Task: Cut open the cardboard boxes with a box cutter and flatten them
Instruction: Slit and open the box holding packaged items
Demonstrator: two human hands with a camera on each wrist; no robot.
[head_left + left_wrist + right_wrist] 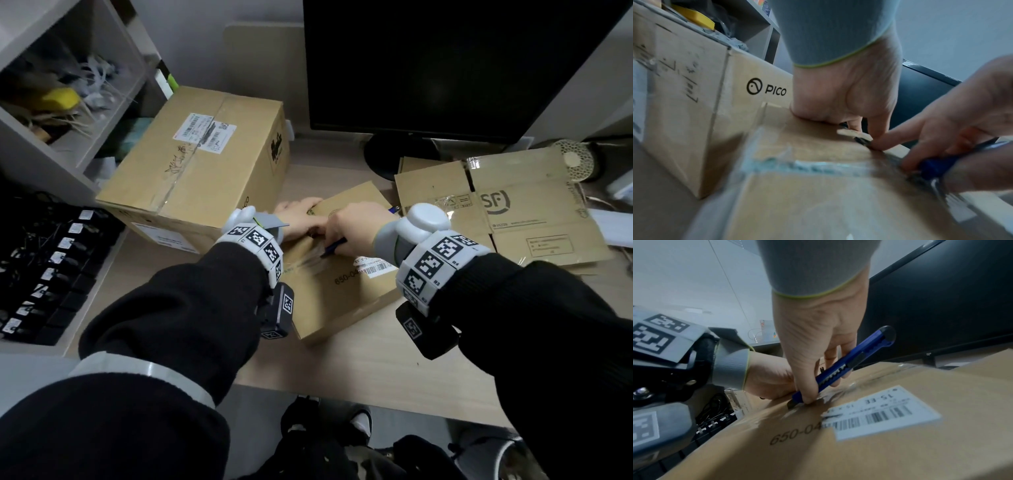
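Your sleeves are filling the near edge of the view, and beyond them the flat box [346, 274] you are cutting is lying at the middle of the table [376, 359], with the big sealed box [195, 161] standing at the back left corner and flattened cardboard [513, 212] lying toward the right edge. Your left hand [296, 219] is pressing down on the flat box's far left part, fingers curled under, holding nothing. Your right hand [352, 222] is gripping the blue box cutter [840, 368], blade tip touching the taped seam. Since the left hand is sitting just beside the blade, a slip on the glossy tape could carry it into those fingers.
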